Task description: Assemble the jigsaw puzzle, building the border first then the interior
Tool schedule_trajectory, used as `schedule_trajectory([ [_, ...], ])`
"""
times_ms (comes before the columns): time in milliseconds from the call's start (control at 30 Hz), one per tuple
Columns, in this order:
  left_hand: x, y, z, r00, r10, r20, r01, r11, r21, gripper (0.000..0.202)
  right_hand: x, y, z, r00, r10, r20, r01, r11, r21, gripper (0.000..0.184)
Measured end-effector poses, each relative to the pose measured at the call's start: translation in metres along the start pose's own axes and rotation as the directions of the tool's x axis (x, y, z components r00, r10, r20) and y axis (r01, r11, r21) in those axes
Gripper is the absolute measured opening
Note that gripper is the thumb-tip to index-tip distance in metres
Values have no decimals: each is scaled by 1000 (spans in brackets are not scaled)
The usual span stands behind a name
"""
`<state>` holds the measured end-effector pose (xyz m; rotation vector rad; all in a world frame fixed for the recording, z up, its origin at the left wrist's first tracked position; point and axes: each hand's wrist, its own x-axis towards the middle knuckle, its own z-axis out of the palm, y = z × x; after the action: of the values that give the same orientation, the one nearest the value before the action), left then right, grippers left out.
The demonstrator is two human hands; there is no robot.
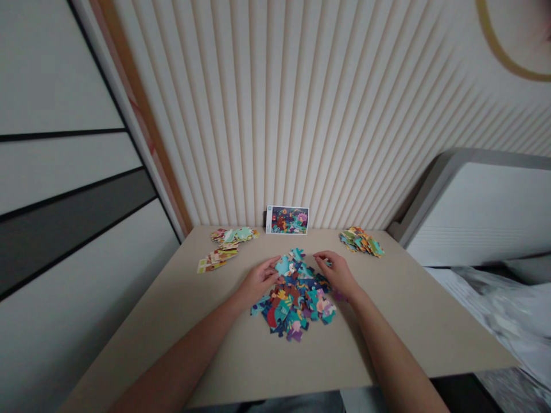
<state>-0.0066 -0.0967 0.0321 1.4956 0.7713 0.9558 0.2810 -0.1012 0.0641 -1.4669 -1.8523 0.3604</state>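
Observation:
A loose heap of jigsaw puzzle pieces [297, 304], mostly teal, dark blue, red and purple, lies on the table between my hands. My left hand [260, 279] is at the heap's upper left side, its thumb and fingers closed at the edge of a light blue puzzle piece [283, 266]. At the upper right of the heap, my right hand [336, 272] has its fingers bent in a pinch over the pieces. Whatever its fingertips hold, if anything, is too small to make out.
A picture card [287, 220] of a colourful scene stands against the ribbed wall [284, 115]. More pieces lie at the back left [235, 235] and in a pile at the back right [360, 241]. The beige table [206, 332] ends near my body. Clear plastic [508, 298] lies to the right.

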Motion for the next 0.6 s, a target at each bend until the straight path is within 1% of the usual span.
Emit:
schedule_trajectory([
  [67,0,0,0,1000,-3,-1,3,1000,0,66,2,9,-2,1000,15,18,-13,997,-79,31],
  [167,1,-2,0,999,16,-43,-16,1000,2,58,2,16,-5,995,1,96,15,986,-168,32],
  [300,3,-7,-2,994,53,-98,-54,999,-1,50,-3,12,-3,976,-26,216,74,974,-216,36],
  [400,5,-8,-3,991,59,-117,-60,998,-3,48,-6,7,0,969,-19,247,79,968,-237,34],
  [500,5,-9,-5,990,42,-136,-41,999,8,49,-5,6,1,967,-35,253,80,982,-170,27],
  [600,6,-8,-5,991,23,-132,-20,999,29,48,-4,7,3,976,-21,219,23,1000,-5,24],
])
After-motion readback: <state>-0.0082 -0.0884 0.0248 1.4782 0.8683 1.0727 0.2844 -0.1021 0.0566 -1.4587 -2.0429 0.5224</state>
